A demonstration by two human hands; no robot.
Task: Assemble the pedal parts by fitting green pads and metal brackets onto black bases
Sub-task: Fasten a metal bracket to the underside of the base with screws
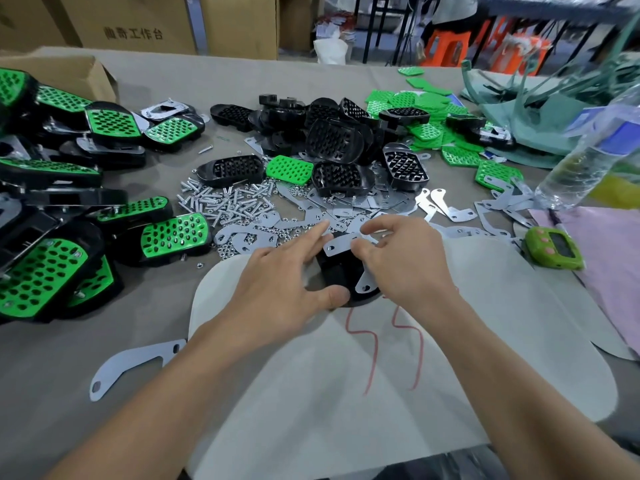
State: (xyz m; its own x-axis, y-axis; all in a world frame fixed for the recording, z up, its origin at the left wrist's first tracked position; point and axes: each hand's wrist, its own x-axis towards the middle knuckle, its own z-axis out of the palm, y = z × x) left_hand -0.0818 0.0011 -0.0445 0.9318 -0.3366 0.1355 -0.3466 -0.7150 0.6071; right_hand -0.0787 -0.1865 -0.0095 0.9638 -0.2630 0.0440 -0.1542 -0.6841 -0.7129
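**Bracket going onto a base; big piles left**

My left hand (277,282) braces the base (337,271): the thumb presses its near edge, the fingers reach over its far side, and the index lies straight. My right hand (405,258) has its fingers curled and pinches the bracket (341,244), which lies across the far end of the base. A second silver tab shows at the base's right edge, and I cannot tell whether it belongs to the same piece. The base sits on the white sheet (485,341) in front of me, on the worktop (52,375). I see no green on it from here.

Just beyond the hands lie loose brackets (433,202) and a scatter of screws (221,202). Behind those are a heap of bare bases (332,140) and, to the right, pads (426,133). Finished pedals (173,233) are stacked on the left. One bracket (135,358) lies alone near my left forearm.

I judge this unit to be mid-assembly, with the bracket placed but not fastened. A good batch is done, and plenty of bases and pads remain.
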